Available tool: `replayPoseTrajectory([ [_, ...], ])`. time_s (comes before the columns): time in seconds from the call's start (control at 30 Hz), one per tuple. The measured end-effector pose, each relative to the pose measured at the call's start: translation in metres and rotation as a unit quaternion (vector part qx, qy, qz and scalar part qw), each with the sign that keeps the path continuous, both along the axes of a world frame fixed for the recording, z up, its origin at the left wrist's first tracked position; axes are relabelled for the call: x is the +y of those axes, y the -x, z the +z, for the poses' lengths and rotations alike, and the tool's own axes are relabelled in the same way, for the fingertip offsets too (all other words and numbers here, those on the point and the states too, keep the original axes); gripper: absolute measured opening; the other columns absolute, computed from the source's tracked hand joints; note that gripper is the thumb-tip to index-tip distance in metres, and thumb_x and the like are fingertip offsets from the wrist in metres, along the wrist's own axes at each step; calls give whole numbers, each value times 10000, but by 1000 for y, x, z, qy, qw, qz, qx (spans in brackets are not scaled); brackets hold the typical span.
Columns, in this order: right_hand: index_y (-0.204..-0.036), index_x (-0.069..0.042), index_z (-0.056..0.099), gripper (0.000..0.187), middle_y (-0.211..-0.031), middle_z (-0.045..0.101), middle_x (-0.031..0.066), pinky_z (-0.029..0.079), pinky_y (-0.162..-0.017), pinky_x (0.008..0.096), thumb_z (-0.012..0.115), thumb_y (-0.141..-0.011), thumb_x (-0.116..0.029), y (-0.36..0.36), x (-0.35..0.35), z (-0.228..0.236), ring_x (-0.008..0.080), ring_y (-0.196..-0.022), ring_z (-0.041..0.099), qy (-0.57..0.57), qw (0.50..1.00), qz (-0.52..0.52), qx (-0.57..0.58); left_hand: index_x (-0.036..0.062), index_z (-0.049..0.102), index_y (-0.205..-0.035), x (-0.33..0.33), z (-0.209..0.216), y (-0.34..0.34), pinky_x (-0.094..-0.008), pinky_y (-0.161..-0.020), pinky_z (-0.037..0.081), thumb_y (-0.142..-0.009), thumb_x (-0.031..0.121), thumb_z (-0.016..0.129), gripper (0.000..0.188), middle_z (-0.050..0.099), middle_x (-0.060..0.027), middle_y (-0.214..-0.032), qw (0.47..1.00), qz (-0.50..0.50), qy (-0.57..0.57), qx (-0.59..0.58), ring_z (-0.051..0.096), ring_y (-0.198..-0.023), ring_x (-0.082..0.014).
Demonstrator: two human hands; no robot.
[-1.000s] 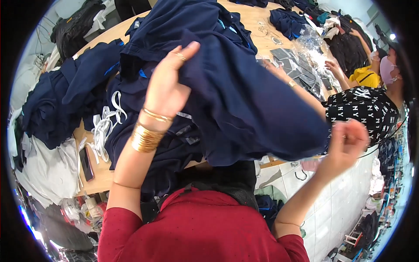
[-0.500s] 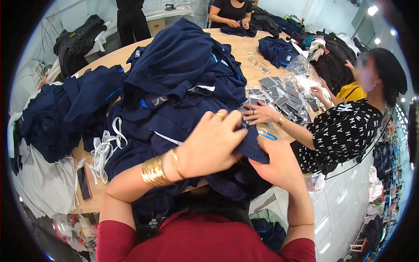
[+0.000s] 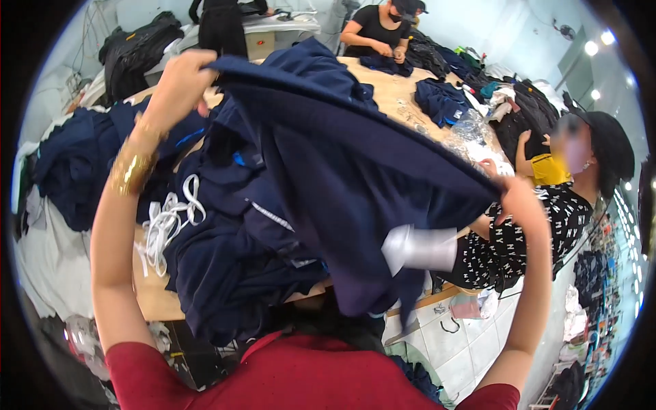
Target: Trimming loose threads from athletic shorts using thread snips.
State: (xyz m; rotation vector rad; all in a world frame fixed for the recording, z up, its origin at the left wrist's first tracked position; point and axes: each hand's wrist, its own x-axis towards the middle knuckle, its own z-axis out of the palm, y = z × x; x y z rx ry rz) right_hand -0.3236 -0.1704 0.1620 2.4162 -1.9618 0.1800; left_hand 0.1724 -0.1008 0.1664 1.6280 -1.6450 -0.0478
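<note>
A navy garment (image 3: 355,157) is stretched in the air between my raised hands, its upper edge running down to the right. My left hand (image 3: 179,85) is closed on one end of that edge, far to the left. At the right, my right hand (image 3: 523,203) grips the other end. A blurred white patch (image 3: 427,250) hangs at the garment's lower right. Behind and below it lies a heap of navy garments (image 3: 225,273) on the table. White cord (image 3: 167,225) lies in loops beside the heap. The garment hides much of the table's middle.
Another pile of navy clothes (image 3: 68,164) lies at the left. A co-worker in a black patterned shirt (image 3: 547,225) stands close at the right. Clear plastic packaging (image 3: 471,133) is on the wooden table (image 3: 160,301). Another person (image 3: 376,34) works at the far side.
My hands have moved apart, the left up and leftward, the right outward to the right. The navy garment has been lifted and spread between them.
</note>
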Motion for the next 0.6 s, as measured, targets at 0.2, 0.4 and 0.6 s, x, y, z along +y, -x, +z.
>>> replayPoseTrajectory([
  [0.2,-1089,-138,624,283,-980,652,33,343,-404,162,518,-833,-84,-55,-21,112,34,-447,493,366,866,154,-305,36,510,-1193,36,82,-25,-165,-418,477,-824,-34,350,409,579,-126,-1149,942,-60,299,144,649,-569,-178],
  [0.4,-1125,-45,580,646,-1180,559,94,496,-623,179,369,-563,192,-101,5,-46,162,-964,606,107,901,183,-378,19,620,-997,80,-60,-41,-278,-841,451,-649,-139,386,449,629,-143,-994,932,145,251,-220,606,-933,-215],
  [0.6,-1034,-29,592,523,-1117,592,144,395,-939,344,397,-587,159,-138,28,-215,310,-1074,538,45,924,195,-325,-11,494,-1078,110,-242,-21,-361,-978,350,-554,-202,379,569,514,-179,-1106,992,113,38,-36,465,-1107,-347],
])
